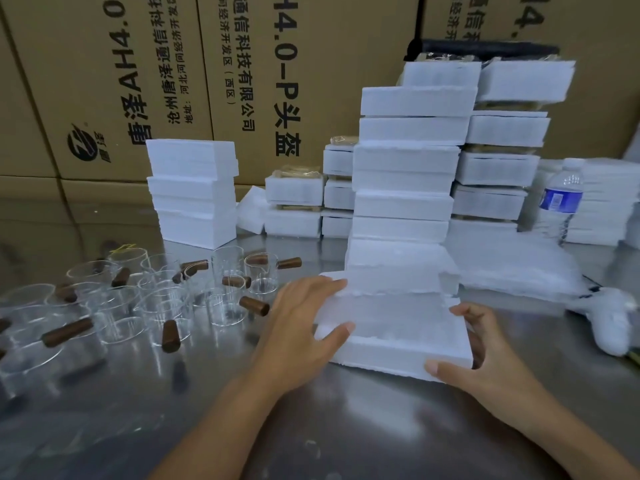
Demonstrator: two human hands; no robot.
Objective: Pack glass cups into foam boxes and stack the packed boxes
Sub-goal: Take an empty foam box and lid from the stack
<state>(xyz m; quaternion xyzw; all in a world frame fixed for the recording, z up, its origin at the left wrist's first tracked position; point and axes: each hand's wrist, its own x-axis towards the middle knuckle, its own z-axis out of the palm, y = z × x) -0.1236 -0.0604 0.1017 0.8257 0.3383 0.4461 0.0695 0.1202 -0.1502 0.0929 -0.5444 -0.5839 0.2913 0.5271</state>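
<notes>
Gripping wht, rough-edged foam box [393,325]

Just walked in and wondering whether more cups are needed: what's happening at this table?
A person is packing at a metal table. The left hand and the right hand hold a white foam box by its sides, at the foot of a tall stack of foam boxes. Many glass cups with wooden handles sit loose to the left, not yet packed. A water bottle stands at the right.
</notes>
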